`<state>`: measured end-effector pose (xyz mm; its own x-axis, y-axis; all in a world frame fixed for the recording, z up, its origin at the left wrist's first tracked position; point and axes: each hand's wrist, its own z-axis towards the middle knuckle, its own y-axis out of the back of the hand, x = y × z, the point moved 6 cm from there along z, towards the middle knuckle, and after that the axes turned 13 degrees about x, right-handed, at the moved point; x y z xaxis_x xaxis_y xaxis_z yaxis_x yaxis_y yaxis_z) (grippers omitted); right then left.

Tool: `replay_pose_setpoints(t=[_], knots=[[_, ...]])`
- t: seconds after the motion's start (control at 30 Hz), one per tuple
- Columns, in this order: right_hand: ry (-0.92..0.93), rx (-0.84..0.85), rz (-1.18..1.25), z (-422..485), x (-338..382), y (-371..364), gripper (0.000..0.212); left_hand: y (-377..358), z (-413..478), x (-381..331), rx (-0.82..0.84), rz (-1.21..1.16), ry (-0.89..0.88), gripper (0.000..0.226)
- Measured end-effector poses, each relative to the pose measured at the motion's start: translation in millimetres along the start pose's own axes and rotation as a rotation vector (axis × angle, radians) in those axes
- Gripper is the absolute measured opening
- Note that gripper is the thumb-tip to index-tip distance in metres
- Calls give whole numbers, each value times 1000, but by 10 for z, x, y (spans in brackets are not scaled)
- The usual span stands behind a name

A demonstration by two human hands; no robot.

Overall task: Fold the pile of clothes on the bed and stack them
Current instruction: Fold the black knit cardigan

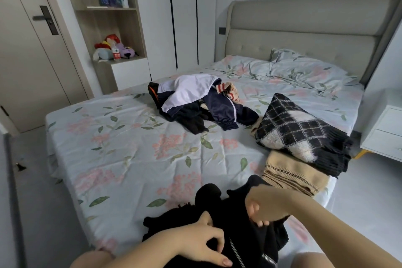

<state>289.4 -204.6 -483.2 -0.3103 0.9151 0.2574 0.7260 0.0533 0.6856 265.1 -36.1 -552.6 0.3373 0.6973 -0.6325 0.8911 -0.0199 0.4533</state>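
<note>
Pile of clothes (202,104) lies mid-bed, nearer the head end, unfolded: white top over a navy jacket & dark bits. The piece in hand is a black zip-up garment (228,220), bunched at the near edge of the bed (121,159). L hand (195,243) pinches the cloth beside the zip, fingers curled into it. R hand (265,204) grips a raised fold higher up, fist closed on fabric.

To do this step well, I'd judge:
- Spread it flat first and line up the zip halves.
- Bring the sleeves in, then fold hem to collar to match the stack's footprint.
- The cloth looks thick, so it prob. needs each fold pressed w/ a flat palm.

Room: plenty of bare sheet btw. the hands and the pile, esp. toward the left edge. The done stack, plaid knit (298,130) on beige knit (291,172), sits hard by the right edge near the near-right corner. The next piece should land square on top, not further right, or it may slide off toward the nightstand (387,130).
</note>
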Motion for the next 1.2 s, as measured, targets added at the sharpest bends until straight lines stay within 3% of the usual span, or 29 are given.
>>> replay_pose_setpoints(t=[0.07, 0.13, 0.23, 0.33, 0.47, 0.63, 0.77, 0.93, 1.0, 1.07, 1.13, 1.2], knots=[[11, -370, -14, 38, 10, 212, 20, -1, -14, -21, -15, 26, 23, 49], [79, -552, 135, 95, 8, 314, 11, -21, -16, 7, -23, 22, 45, 59], [76, -367, 141, 349, 1, 229, 33, -66, -7, 47, -39, 96, 86, 88], [-31, -163, 119, 576, -72, 40, 64, -75, -7, 31, -65, 178, 70, 61], [-48, -59, 98, 653, -144, -154, 57, -71, -27, 65, -145, 152, 12, 42], [46, -151, 163, 523, -192, -144, 28, -37, -134, 253, -357, 70, -50, 46], [79, -378, 308, 367, -293, 24, 11, 18, -234, 387, -466, -106, -44, 50], [40, -506, 327, 120, -376, 304, 10, 401, -594, 474, -637, -409, -27, 65], [47, -691, 565, -30, -480, 467, 13, 640, -833, 503, -708, -428, 18, 68], [149, -805, 1017, -171, -593, 578, 12, 880, -1101, 522, -768, -404, 70, 63], [301, -807, 1328, -292, -606, 704, 15, 1104, -1372, 511, -813, -328, 106, 43], [401, -818, 1364, -447, -582, 889, 16, 1302, -1627, 488, -871, -238, 114, 10]])
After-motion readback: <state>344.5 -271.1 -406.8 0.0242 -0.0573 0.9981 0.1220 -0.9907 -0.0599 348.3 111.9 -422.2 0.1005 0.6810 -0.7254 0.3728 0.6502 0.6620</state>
